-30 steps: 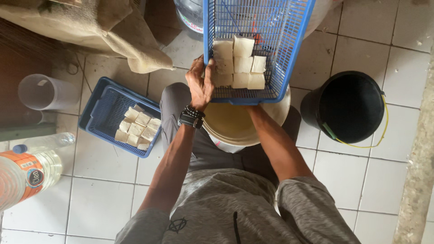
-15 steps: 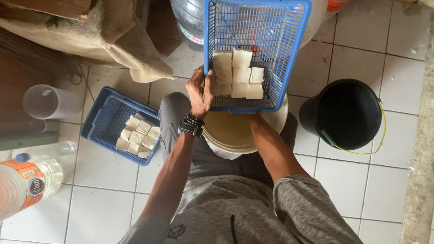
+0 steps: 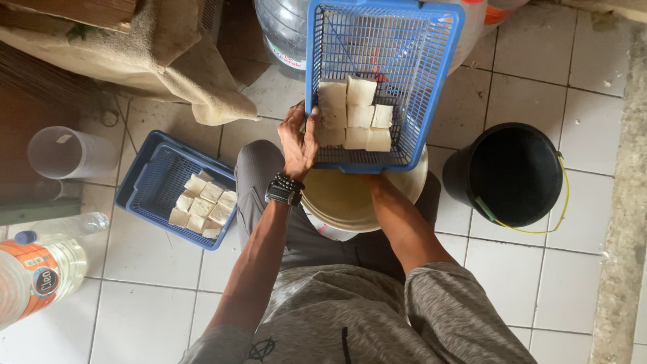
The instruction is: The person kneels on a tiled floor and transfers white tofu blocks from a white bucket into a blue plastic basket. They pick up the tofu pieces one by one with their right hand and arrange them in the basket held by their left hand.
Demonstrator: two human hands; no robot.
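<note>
Left hand (image 3: 298, 138) clamped on left rim of blue mesh basket (image 3: 381, 81), basket tilted over cream bucket (image 3: 357, 199) between knees. Pale tofu blocks (image 3: 356, 114) bunched at basket's lower end. Right hand hidden under basket; grip cannot be told, only forearm shows. Second blue basket (image 3: 153, 185) with more blocks on tiles, left. Black bucket (image 3: 515, 174) right, yellow handle. Orange-labelled bottle (image 3: 34, 280) cut off at left edge. Clear water jug (image 3: 286, 30) behind, label partly hidden.

Left hand (image 3: 300, 138) on blue basket (image 3: 431, 40)
</note>
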